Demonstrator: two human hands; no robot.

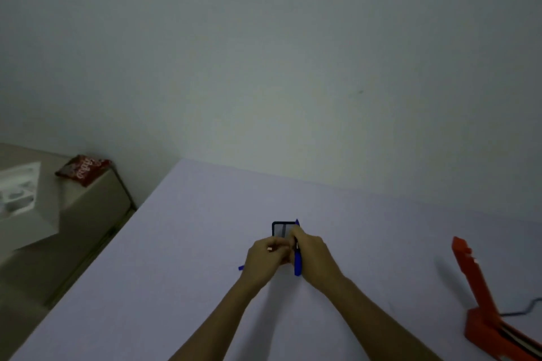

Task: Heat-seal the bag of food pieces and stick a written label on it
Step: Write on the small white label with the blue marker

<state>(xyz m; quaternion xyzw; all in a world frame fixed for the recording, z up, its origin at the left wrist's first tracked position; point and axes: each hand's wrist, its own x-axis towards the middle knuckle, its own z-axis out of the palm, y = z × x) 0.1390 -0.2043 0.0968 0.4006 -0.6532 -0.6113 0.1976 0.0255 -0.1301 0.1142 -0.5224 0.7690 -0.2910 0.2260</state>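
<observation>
Head view is showing both hands meeting over the pale worktop (176,243). Right hand (312,255) is gripping a blue pen (297,264), its fingers closed round the barrel. Left hand (265,256) is curling closed against the right, touching it; what it is pinching is too blurred to tell. A small dark-framed pad (281,228) is lying just beyond the fingers. A red sealer (481,302) is standing with its arm raised, well apart at the right edge. The bag is not showing.
</observation>
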